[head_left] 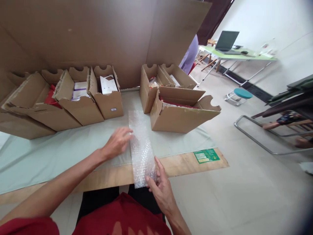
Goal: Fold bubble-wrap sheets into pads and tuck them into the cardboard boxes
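A clear strip of bubble wrap (141,147) lies across the pale cloth, its near end reaching past the wooden edge of the table. My right hand (161,187) grips that near end at its right corner, thumb on top and some fingers hidden beneath. At the strip's left edge is my left hand (117,142), slightly blurred, with loosely bent fingers pointing at the plastic. I see nothing held in it, and cannot tell whether the fingertips touch the wrap.
Cardboard bins with white boxes (109,85) and a red item (52,97) stand at the back left. Another cardboard bin (181,114) stands right of the wrap, before two more. A tall cardboard panel (97,32) rises behind. A green label (206,156) marks the table's right end.
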`<state>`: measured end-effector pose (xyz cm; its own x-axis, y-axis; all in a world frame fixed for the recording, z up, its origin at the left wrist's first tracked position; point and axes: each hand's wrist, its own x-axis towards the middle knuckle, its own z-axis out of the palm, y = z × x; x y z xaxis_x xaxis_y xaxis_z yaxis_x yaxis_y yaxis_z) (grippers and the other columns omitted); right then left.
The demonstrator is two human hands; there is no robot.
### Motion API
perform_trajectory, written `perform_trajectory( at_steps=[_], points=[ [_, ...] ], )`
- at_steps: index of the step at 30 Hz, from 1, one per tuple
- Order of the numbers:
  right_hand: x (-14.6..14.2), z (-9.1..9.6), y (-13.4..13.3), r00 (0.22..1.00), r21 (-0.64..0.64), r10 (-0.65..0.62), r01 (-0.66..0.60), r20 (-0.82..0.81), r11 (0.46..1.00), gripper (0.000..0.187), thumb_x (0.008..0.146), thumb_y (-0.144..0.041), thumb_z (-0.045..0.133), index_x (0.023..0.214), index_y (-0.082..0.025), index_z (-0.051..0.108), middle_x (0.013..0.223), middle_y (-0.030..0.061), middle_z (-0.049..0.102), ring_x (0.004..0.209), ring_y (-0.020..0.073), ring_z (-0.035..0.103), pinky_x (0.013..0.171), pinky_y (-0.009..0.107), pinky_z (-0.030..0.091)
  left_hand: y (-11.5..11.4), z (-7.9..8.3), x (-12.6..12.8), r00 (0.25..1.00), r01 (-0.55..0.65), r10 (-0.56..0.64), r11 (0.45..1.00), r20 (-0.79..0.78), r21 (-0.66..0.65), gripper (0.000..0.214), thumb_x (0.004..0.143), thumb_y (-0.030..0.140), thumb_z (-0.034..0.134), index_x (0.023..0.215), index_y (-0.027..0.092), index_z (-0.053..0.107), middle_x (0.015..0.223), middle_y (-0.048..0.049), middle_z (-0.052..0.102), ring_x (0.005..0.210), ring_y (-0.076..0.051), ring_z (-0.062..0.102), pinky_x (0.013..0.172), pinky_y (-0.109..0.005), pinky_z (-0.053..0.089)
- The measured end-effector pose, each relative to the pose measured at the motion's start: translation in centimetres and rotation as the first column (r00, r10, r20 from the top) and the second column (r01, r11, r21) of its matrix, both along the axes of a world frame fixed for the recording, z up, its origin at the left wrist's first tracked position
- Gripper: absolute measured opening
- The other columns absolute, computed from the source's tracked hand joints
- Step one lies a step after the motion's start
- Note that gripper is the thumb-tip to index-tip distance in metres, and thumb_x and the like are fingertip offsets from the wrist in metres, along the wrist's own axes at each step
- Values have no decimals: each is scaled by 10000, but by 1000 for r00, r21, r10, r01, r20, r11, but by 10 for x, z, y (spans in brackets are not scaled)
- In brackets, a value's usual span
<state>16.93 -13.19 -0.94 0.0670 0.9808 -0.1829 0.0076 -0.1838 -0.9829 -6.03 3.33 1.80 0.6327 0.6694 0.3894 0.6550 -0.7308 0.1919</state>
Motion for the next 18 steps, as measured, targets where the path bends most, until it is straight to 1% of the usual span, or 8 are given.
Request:
perform_trajectory(
  at_steps=[3,5,7,10,12,14,16,18],
  points=[
    [0,4,-3,991,-115,-41,26,-127,993,646,861,-396,731,1469,-280,549,801,-19,653,611,140,615,531,262,547,-61,-2,-8,967,252,-225,922,124,-294,778,704,-28,436,1429,240,531,1432,-91,622,1448,-254,459,1162,-512,438],
    [-1,11,-2,966,-182,-54,7,-252,983,510,845,-424,757,1318,-254,668,688,-32,625,579,140,612,521,258,531,-86,-6,-11,955,292,-243,859,169,-419,918,662,8,462,1545,245,383,1506,-102,567,1491,-262,414,1211,-545,382],
    [-2,22,4,918,-211,-37,-51,-395,976,332,824,-445,782,1068,-223,748,645,-19,635,578,143,629,525,247,514,-99,-11,-12,958,280,-214,844,192,-457,942,661,56,511,1570,225,332,1535,-132,534,1480,-293,432,1235,-585,326],
    [-4,36,23,851,-152,18,-114,-524,982,262,816,-455,790,875,-205,737,739,25,699,676,162,689,559,238,512,-101,-17,-6,964,180,-64,871,257,-457,764,759,144,581,1506,201,432,1414,-144,635,1350,-307,564,1207,-593,352],
    [-6,40,41,843,-83,52,-113,-535,990,278,836,-470,763,935,-211,741,864,55,742,829,199,730,608,247,535,-98,-19,2,944,51,119,868,309,-493,524,857,207,571,1381,205,572,1213,-113,736,1146,-272,674,1075,-508,498],
    [-7,38,59,856,-38,75,-110,-511,993,323,866,-499,715,1017,-215,727,996,92,765,1005,247,729,664,276,564,-92,-20,11,882,-96,330,825,336,-557,339,929,249,534,1237,200,666,981,-66,769,922,-219,708,882,-385,571],
    [-9,30,75,886,-24,85,-108,-457,994,369,890,-517,665,1106,-218,691,1139,123,755,1138,280,694,723,319,588,-86,-24,17,807,-202,481,771,343,-604,308,949,268,529,1205,182,677,806,-21,740,772,-182,689,771,-319,559],
    [-12,22,86,912,-36,96,-120,-399,992,447,889,-511,653,1234,-228,631,1255,139,717,1208,291,660,755,348,602,-81,-28,22,763,-269,541,763,353,-588,348,935,258,550,1253,157,652,721,5,707,705,-173,667,743,-309,547]
  ],
)
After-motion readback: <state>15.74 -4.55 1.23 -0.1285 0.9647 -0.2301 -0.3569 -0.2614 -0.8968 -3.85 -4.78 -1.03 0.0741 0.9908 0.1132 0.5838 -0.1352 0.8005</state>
